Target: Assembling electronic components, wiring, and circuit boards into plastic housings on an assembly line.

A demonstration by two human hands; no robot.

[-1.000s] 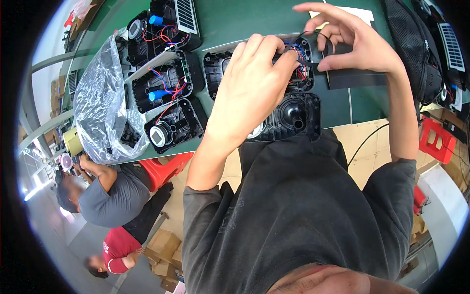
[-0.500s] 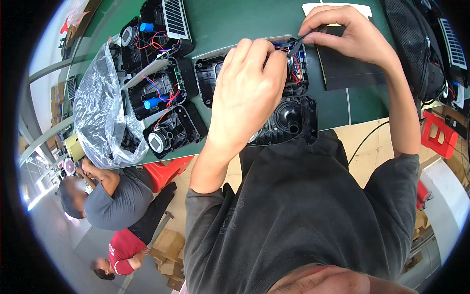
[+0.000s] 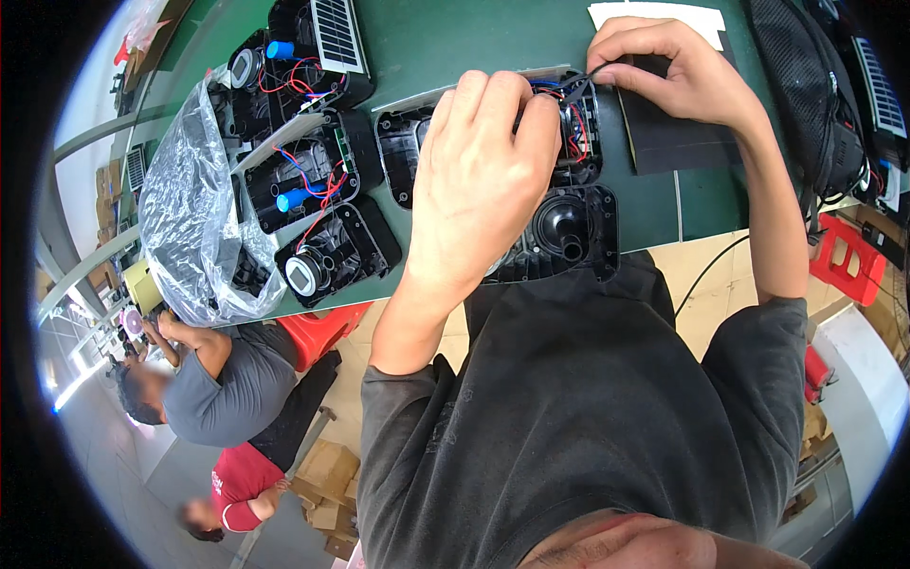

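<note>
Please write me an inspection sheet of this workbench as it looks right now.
Surface: green bench top.
Job's things: open black housing with red and blue wiring, lying flat at the near edge.
Clutter: three more open housings on the left, clear plastic bag, black sheet, white paper.
Grippers: left hand pressing on the housing; right hand pinching a wire.
Cables: black cable hanging off the bench edge.
Surroundings: two people below left, red stool, cardboard boxes.
</note>
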